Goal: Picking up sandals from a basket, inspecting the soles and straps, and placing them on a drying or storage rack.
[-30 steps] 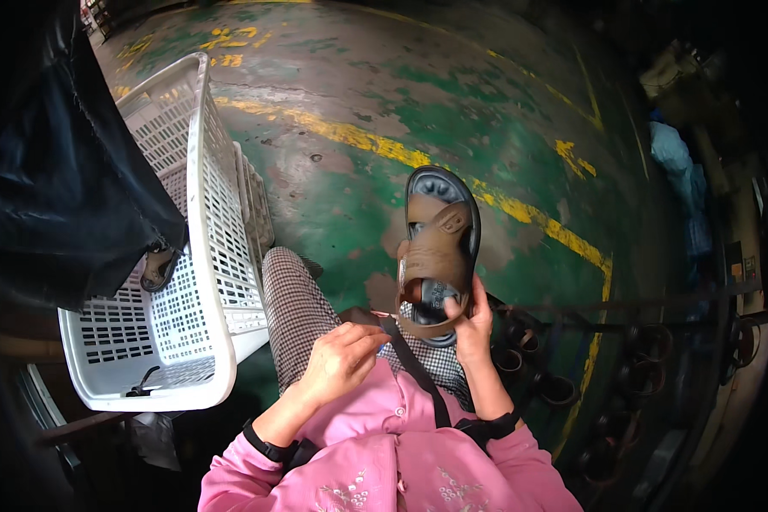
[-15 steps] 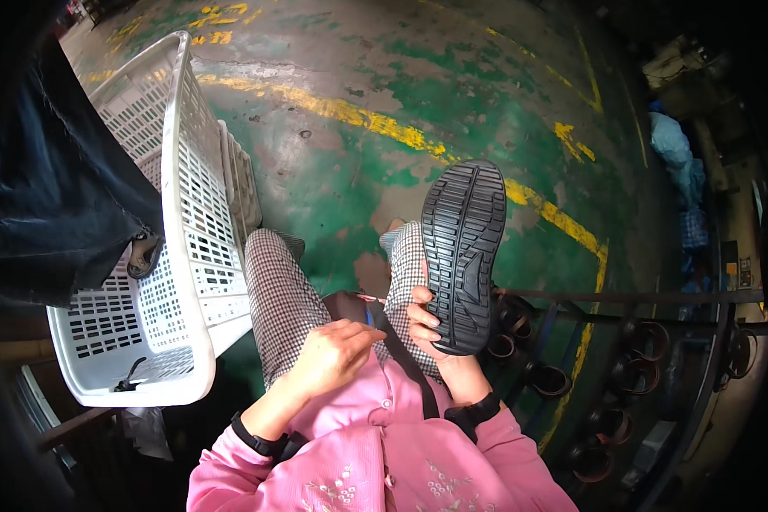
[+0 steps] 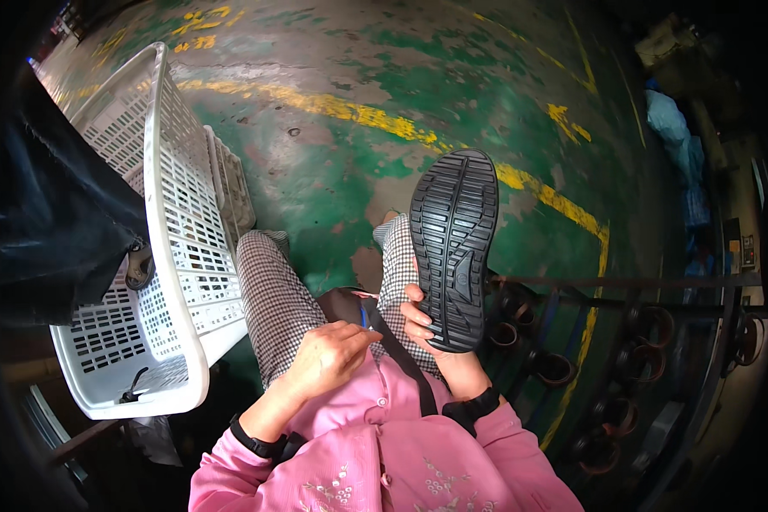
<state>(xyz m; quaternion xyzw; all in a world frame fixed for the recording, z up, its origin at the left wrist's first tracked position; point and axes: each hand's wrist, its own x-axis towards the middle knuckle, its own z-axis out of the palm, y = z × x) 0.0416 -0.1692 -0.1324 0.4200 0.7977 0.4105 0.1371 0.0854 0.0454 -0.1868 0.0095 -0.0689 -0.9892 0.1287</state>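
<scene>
While our right hand (image 3: 417, 317) holds a sandal (image 3: 454, 247), its black sole faces us

We wrap our fingers (image 3: 417, 314) round its left edge, above our right trouser leg (image 3: 395, 256). Our left hand (image 3: 331, 354) curls beside a dark strap (image 3: 407, 358); we cannot tell whether it holds anything. A white basket (image 3: 156, 162) stands leftward; rightward, dark looped pieces (image 3: 550, 381) line a rack (image 3: 700, 282).

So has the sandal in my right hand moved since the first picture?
Yes. The sandal has been flipped over, and it has shifted slightly right against the yellow floor line, toward that line's corner.
</scene>
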